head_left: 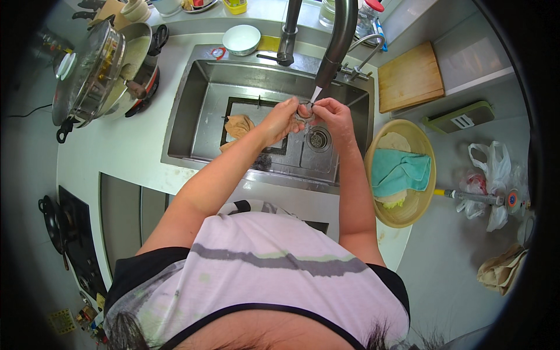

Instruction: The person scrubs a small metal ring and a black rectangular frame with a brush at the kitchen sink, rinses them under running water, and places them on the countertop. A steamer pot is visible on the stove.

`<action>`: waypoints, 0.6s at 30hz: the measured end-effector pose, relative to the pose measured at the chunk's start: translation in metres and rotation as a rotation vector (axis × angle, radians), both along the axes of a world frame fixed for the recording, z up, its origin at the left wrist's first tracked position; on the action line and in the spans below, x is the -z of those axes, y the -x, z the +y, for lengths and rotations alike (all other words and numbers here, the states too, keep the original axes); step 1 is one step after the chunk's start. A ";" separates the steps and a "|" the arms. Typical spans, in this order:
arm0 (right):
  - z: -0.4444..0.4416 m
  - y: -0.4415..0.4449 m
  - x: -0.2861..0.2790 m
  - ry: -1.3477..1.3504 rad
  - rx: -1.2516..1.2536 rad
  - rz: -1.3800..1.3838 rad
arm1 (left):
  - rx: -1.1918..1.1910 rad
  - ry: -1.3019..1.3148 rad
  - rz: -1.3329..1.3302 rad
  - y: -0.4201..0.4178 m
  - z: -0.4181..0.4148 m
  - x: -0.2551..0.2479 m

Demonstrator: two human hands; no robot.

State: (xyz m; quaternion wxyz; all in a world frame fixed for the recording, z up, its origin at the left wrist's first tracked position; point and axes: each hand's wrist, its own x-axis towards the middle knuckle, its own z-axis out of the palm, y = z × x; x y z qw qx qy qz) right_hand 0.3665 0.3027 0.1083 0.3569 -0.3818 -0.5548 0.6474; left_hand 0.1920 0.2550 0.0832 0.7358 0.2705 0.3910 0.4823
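Note:
Over the right part of a stainless steel sink [210, 83], my left hand [284, 120] and my right hand [334, 116] meet under the running faucet [326, 70]. Between their fingertips is a small, wet, partly transparent item [305, 113], too small and blurred to name; both hands appear to grip it. Water runs onto it. The sink drain [318, 139] lies just below the hands. A tan cloth [239, 126] rests crumpled on the sink bottom, left of my left hand, partly over a dark rectangular frame [280, 151].
A yellow basket [426, 210] with a teal cloth [400, 171] stands right of the sink. A white bowl [241, 39] sits on the back rim. A wooden cutting board [411, 78] leans at the back right. Large lidded pans [87, 78] stand on the left counter.

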 end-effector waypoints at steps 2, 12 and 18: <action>0.000 0.000 -0.006 0.053 -0.017 -0.001 | -0.029 -0.027 0.137 -0.002 -0.002 -0.008; -0.003 0.011 -0.002 0.081 -0.059 -0.142 | 0.054 -0.095 0.392 0.013 -0.001 -0.008; -0.010 0.011 -0.012 0.120 -0.146 -0.082 | 0.216 -0.053 0.463 0.027 0.002 -0.023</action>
